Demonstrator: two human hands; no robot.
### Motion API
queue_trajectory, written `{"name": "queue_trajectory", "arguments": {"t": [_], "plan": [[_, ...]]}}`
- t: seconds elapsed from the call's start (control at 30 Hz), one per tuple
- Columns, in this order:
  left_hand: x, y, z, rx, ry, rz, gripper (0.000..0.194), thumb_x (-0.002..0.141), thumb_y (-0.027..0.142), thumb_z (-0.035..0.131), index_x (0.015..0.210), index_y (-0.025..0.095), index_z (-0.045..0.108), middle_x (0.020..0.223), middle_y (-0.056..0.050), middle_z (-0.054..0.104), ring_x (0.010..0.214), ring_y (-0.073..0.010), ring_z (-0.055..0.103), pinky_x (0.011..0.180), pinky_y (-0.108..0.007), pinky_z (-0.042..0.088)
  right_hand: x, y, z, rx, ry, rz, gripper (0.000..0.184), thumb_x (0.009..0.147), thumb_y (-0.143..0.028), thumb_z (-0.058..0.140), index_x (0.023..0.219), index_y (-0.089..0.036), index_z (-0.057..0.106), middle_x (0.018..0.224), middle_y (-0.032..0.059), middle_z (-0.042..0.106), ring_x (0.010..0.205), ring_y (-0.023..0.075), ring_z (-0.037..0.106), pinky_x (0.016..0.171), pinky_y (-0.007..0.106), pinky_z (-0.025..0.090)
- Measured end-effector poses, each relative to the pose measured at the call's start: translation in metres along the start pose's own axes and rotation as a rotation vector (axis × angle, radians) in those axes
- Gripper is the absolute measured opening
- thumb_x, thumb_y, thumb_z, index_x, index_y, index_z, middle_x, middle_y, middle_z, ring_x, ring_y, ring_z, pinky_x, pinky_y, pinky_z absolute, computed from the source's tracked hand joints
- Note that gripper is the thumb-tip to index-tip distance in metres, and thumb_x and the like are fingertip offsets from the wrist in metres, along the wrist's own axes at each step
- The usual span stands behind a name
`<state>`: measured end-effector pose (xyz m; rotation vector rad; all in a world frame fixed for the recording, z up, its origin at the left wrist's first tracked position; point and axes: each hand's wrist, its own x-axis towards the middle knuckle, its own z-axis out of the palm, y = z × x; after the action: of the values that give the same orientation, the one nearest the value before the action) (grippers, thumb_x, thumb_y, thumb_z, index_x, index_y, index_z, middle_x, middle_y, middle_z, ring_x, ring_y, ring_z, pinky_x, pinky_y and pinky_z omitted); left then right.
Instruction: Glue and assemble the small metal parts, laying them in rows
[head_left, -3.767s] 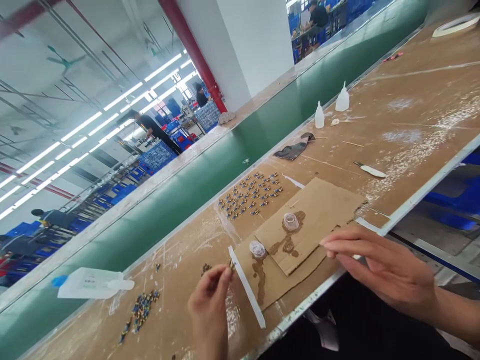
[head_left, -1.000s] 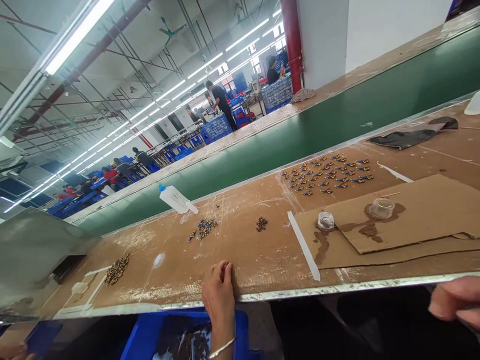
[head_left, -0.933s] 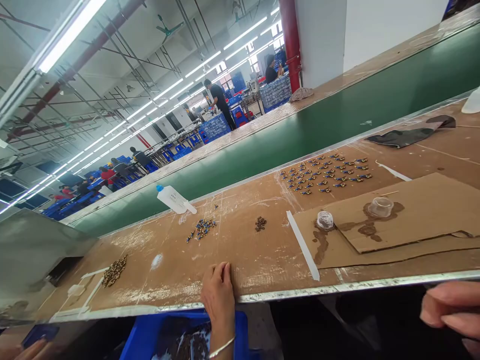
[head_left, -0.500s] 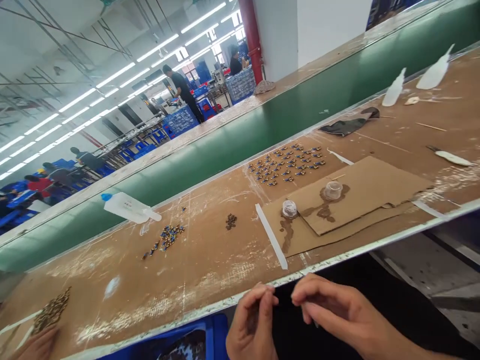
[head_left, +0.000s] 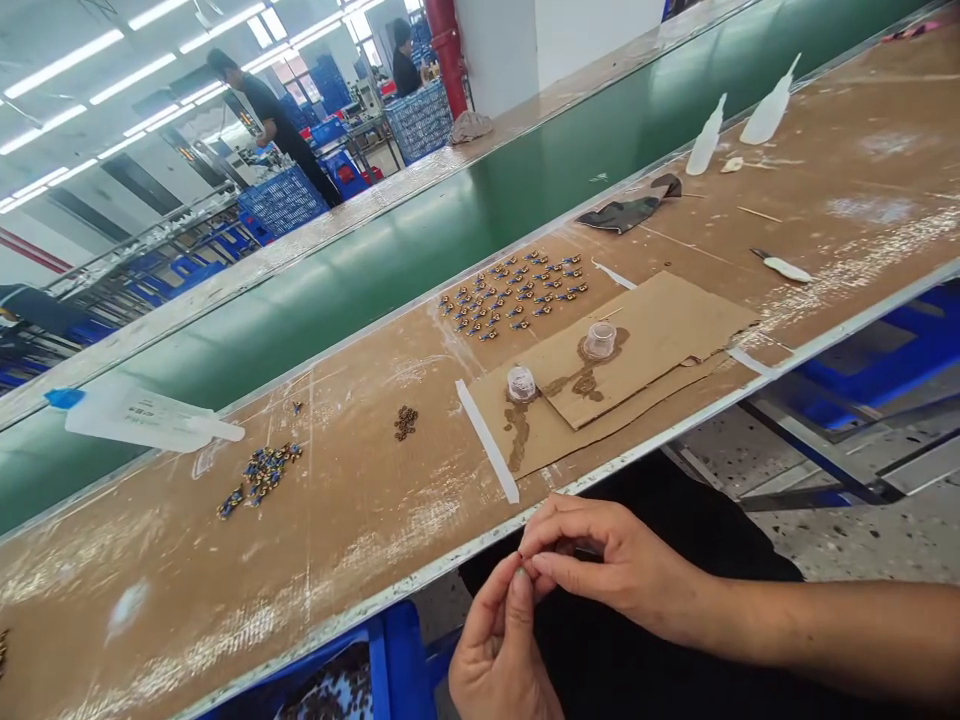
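My left hand point(head_left: 501, 640) and my right hand point(head_left: 607, 560) meet fingertip to fingertip just below the table's front edge. Both are pinched closed; whatever sits between the fingertips is too small and hidden to name. Beyond them on the brown tabletop lies a small heap of dark brown bits point(head_left: 406, 422). Left of that is a pile of small blue and gold pieces point(head_left: 262, 472). Similar blue and gold pieces point(head_left: 517, 290) are spread out in rows at the far side. Two small clear cups point(head_left: 520, 384) stand on cardboard point(head_left: 660, 310) among wet stains.
A white bottle with a blue end point(head_left: 142, 415) lies at the left. Two squeeze bottles point(head_left: 705, 140), a dark cloth point(head_left: 630, 212) and a white-handled tool point(head_left: 784, 266) are at the right. Below the edge sits a blue bin point(head_left: 401, 660). A green belt point(head_left: 525, 190) runs behind.
My right hand has moved left, and its fingertips now meet those of my left hand. The view has swung right; another person's hand at the lower left is out of sight.
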<state>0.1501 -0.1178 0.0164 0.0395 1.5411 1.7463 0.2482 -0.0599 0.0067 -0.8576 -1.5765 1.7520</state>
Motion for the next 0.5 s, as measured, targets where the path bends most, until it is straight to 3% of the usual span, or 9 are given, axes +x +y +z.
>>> {"name": "queue_trajectory", "arguments": {"t": [0.1,0.27,0.43,0.5], "plan": [[0.002,-0.003,-0.003,0.022,-0.019,0.019,0.037,0.036,0.031,0.09,0.065,0.017,0.072,0.062,-0.004,0.071,0.056,-0.0092,0.066,0.063,-0.012,0.053,0.0,-0.001,-0.002,-0.041,0.005,-0.022,0.012,0.082,-0.025,0.059,0.085,-0.018,0.068,0.089,0.0025,0.059,0.076,0.0078,0.055,0.068,0.019,0.046],[0.008,-0.005,-0.011,-0.019,-0.099,-0.085,0.034,0.034,0.027,0.09,0.061,0.016,0.071,0.06,-0.004,0.07,0.055,-0.0098,0.065,0.063,-0.015,0.054,0.002,-0.004,-0.007,-0.048,0.025,-0.093,0.014,0.084,-0.02,0.054,0.085,-0.016,0.067,0.089,0.0027,0.06,0.08,0.0079,0.058,0.072,0.019,0.048],[0.015,-0.008,-0.014,-0.029,-0.05,-0.163,0.039,0.026,0.028,0.09,0.059,0.016,0.072,0.058,-0.005,0.07,0.054,-0.013,0.065,0.061,-0.021,0.056,0.0,-0.004,-0.008,-0.135,-0.048,-0.089,0.011,0.083,-0.021,0.056,0.086,-0.018,0.067,0.09,0.0017,0.062,0.079,0.0071,0.058,0.069,0.017,0.047],[0.015,-0.011,-0.015,-0.025,-0.049,-0.164,0.04,0.029,0.029,0.09,0.062,0.016,0.073,0.062,-0.005,0.07,0.057,-0.013,0.065,0.063,-0.021,0.056,0.0,-0.004,-0.01,-0.185,-0.02,-0.156,0.013,0.086,-0.021,0.053,0.088,-0.018,0.066,0.091,0.0016,0.062,0.083,0.007,0.058,0.071,0.016,0.048]]}}
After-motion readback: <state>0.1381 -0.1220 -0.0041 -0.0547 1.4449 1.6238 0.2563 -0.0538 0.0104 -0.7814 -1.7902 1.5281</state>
